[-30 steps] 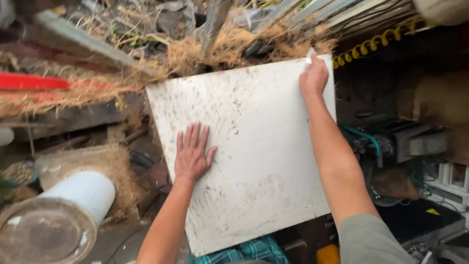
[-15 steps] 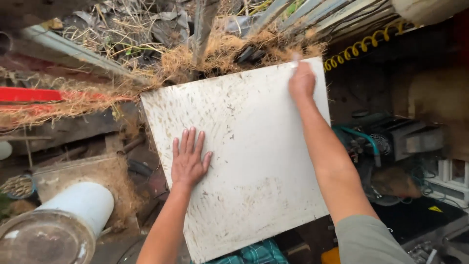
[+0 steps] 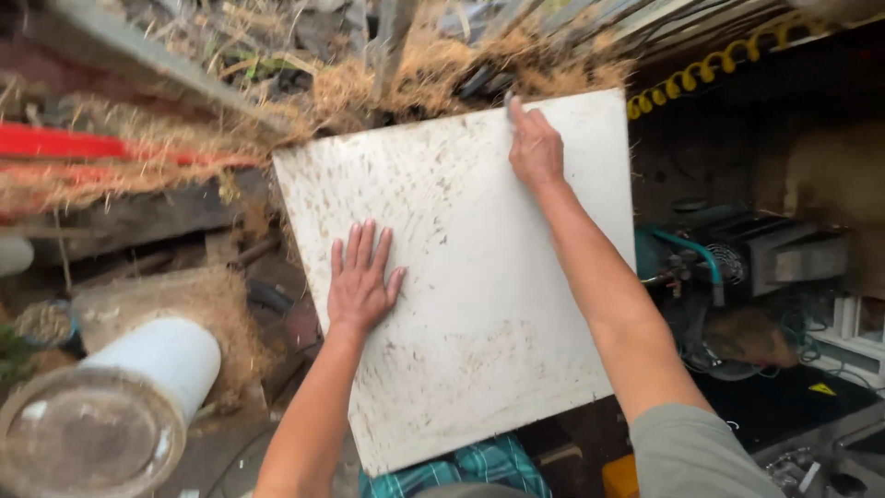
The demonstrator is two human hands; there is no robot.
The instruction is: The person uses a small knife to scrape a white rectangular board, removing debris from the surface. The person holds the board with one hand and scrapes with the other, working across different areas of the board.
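Note:
A large square white tile (image 3: 479,304), smeared with dirt and bits of straw, lies tilted in front of me. My left hand (image 3: 361,277) rests flat on its left middle, fingers spread. My right hand (image 3: 535,148) presses near the tile's top edge with fingers closed, and a small pale scrap shows at the fingertips; what it is cannot be made out. Dry straw (image 3: 433,78) is heaped just beyond the top edge.
A white cylindrical container with a dirty round lid (image 3: 111,415) lies at lower left. A red bar (image 3: 83,146) runs along the left. A small engine with a teal hose (image 3: 719,267) sits at right, a yellow coiled cord (image 3: 701,69) above it. Checked cloth (image 3: 461,466) shows under the tile.
My right hand has slid left along the tile's top edge from the right corner toward the middle. My left hand stays flat on the tile.

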